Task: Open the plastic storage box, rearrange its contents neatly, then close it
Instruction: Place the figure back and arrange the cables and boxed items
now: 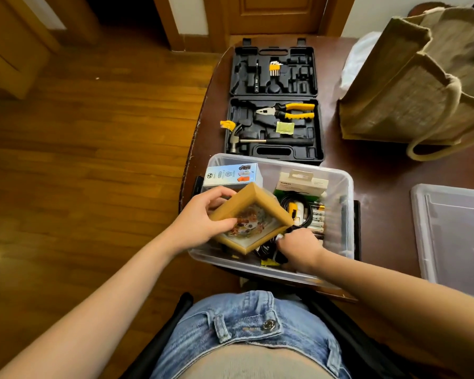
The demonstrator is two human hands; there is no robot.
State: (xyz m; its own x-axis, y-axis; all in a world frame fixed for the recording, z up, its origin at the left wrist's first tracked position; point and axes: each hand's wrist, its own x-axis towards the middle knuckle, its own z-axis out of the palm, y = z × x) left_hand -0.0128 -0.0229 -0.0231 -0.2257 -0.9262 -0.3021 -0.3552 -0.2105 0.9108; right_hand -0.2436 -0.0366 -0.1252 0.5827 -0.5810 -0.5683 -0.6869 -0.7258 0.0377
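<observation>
Lower centre of frame | wooden frame (pixel 251 218) is gripped, tilted up, by left hand (pixel 203 217) so black cables (pixel 298 206) beneath are reached | right hand (pixel 298 246) is curled on them | storage box (pixel 345 214) is open

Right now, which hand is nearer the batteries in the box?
Right. The right hand sits just below the batteries, among the cables; the left hand grips the wooden frame across the box.

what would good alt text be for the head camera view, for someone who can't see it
A seated person's left hand holds a wooden picture frame tilted over an open clear plastic storage box of small boxes, batteries and cables, while the right hand reaches among the black cables. The box's lid lies to the right; an open black tool case and a burlap bag sit beyond.
</observation>
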